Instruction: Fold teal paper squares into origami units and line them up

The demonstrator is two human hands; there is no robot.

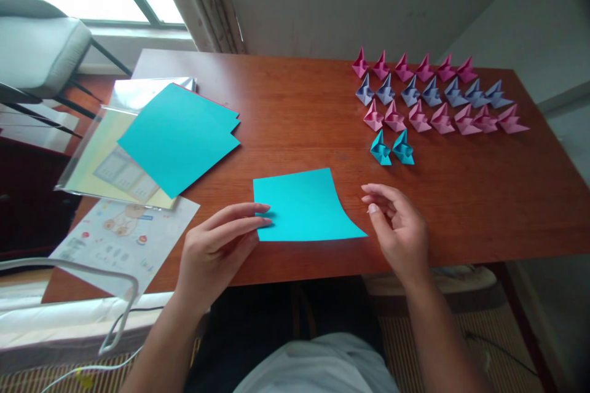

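A square sheet of teal paper (pixel 305 205) lies flat near the front edge of the wooden table (pixel 295 110). My left hand (pixel 220 244) rests at its left edge, fingers stretched out and fingertips touching the paper. My right hand (pixel 397 227) hovers just right of the sheet's lower right corner, fingers loosely curled and apart, holding nothing. Two folded teal origami pieces (pixel 391 148) stand just beyond the sheet to the right.
Rows of pink and purple-blue folded origami pieces (pixel 433 95) fill the back right of the table. A stack of teal sheets (pixel 177 135) lies on a plastic sleeve with printed instruction pages (pixel 124 233) at the left. A grey chair (pixel 37 43) stands by the window.
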